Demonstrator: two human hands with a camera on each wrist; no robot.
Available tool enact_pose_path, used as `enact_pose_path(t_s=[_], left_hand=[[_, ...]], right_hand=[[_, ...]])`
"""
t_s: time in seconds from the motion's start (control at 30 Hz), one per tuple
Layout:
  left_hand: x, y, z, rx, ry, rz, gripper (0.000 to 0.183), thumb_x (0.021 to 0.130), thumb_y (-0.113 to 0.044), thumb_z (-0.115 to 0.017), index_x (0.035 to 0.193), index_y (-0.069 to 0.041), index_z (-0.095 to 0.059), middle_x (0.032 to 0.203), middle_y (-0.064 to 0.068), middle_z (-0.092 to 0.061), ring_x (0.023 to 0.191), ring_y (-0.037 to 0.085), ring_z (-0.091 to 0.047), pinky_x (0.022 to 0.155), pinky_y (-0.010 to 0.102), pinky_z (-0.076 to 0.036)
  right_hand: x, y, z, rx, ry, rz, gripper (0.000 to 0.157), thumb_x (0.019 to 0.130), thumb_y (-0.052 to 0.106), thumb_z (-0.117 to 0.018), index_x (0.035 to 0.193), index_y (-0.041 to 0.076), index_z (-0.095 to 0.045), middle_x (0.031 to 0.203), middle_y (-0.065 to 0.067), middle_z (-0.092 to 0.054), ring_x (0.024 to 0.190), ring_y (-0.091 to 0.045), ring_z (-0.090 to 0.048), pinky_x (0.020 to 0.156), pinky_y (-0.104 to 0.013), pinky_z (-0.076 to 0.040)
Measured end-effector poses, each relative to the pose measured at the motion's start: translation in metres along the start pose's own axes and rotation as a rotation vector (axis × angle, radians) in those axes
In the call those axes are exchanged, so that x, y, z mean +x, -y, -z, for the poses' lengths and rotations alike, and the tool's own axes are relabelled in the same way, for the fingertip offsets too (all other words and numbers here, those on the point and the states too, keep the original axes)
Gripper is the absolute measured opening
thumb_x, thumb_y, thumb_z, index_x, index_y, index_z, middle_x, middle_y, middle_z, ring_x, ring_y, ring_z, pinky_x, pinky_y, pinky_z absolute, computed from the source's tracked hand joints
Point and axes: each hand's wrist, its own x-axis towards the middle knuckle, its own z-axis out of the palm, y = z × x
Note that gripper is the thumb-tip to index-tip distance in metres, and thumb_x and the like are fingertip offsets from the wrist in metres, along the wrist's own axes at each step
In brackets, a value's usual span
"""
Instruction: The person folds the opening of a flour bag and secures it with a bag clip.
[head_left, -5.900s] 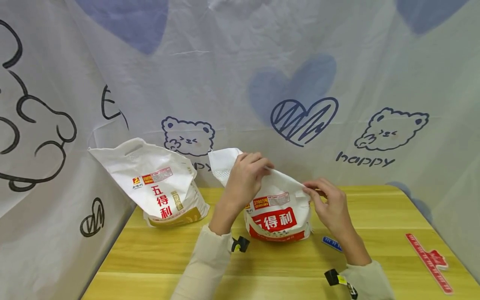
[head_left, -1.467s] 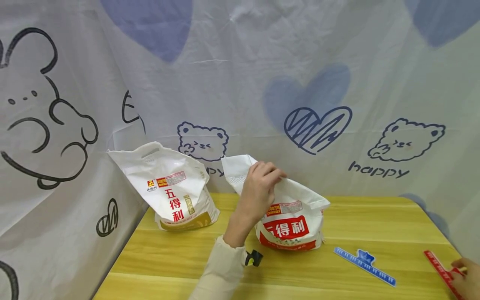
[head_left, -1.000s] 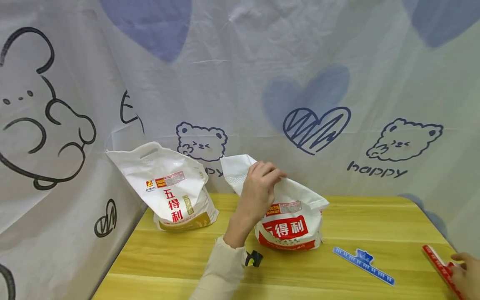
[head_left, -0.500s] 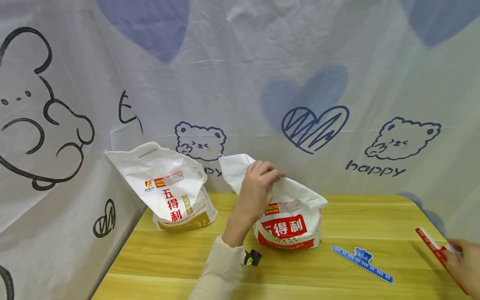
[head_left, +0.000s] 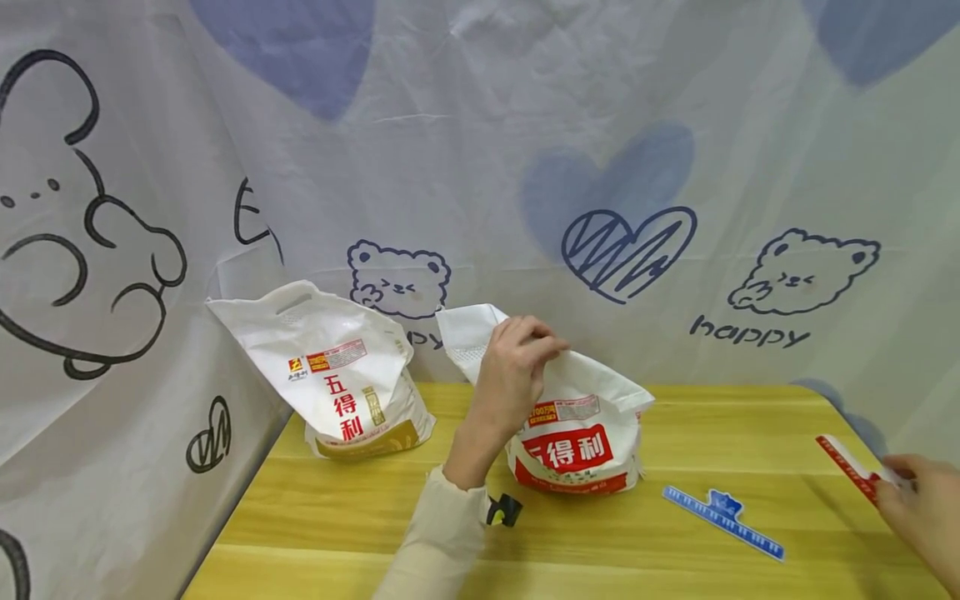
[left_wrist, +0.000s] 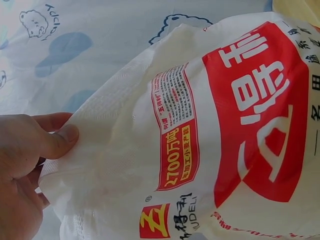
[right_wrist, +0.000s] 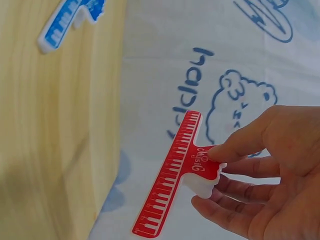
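Red plastic, the sealing clip [head_left: 847, 468] is being pinched by its tab in the right hand [head_left: 922, 517] at the counter's [head_left: 720, 425] four o'clock; its long axis is pointing toward ten o'clock, where the flour bag's [head_left: 577, 433] gathered top is being pinched by the left hand [head_left: 510, 379].

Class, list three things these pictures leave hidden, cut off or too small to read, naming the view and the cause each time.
1. Head view: the right hand is cut off by the frame edge, so its grip on the red clip is unclear there.
2. Left wrist view: the left hand fingers vanish behind the red-label bag.
3. Head view: small print on the gold-label bag is too tiny.
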Motion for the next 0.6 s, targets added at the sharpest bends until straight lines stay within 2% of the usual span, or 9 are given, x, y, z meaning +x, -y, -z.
enact_pose_path(t_s=[0.13, 0.2, 0.37, 0.6], left_hand=[[0.0, 0.001, -0.001, 0.004, -0.007, 0.003, 0.017, 0.09, 0.003, -0.075, 0.098, -0.01, -0.08, 0.099, 0.002, -0.066, 0.097, 0.02, -0.06, 0.102, 0.035, -0.044], [0.0, 0.001, -0.001, 0.005, -0.01, 0.003, 0.016, 0.09, 0.003, -0.074, 0.098, -0.01, -0.08, 0.099, 0.002, -0.066, 0.097, 0.019, -0.059, 0.102, 0.035, -0.044], [0.0, 0.002, -0.002, 0.004, -0.008, 0.006, 0.015, 0.091, 0.002, -0.074, 0.098, -0.011, -0.08, 0.099, 0.0, -0.065, 0.098, 0.018, -0.059, 0.104, 0.033, -0.043], [-0.001, 0.002, -0.002, -0.016, -0.028, -0.005, 0.016, 0.09, 0.003, -0.074, 0.096, -0.01, -0.08, 0.098, 0.002, -0.066, 0.097, 0.02, -0.059, 0.103, 0.035, -0.044]], right_hand=[[0.005, 0.01, 0.007, 0.032, -0.01, 0.085, 0.029, 0.075, -0.01, -0.059, 0.099, -0.024, -0.054, 0.083, -0.039, -0.057, 0.071, -0.048, -0.055, 0.054, -0.038, -0.039], [0.006, 0.016, 0.009, 0.031, -0.017, 0.099, 0.03, 0.073, -0.01, -0.06, 0.098, -0.025, -0.054, 0.08, -0.039, -0.057, 0.07, -0.048, -0.055, 0.054, -0.039, -0.039], [0.006, 0.028, 0.013, -0.005, 0.007, 0.077, 0.031, 0.076, -0.007, -0.061, 0.101, -0.025, -0.052, 0.088, -0.041, -0.055, 0.079, -0.053, -0.054, 0.065, -0.055, -0.042], [0.01, 0.043, 0.018, -0.072, 0.051, 0.054, 0.034, 0.083, 0.0, -0.062, 0.108, -0.022, -0.054, 0.099, -0.041, -0.055, 0.085, -0.053, -0.055, 0.07, -0.061, -0.044]])
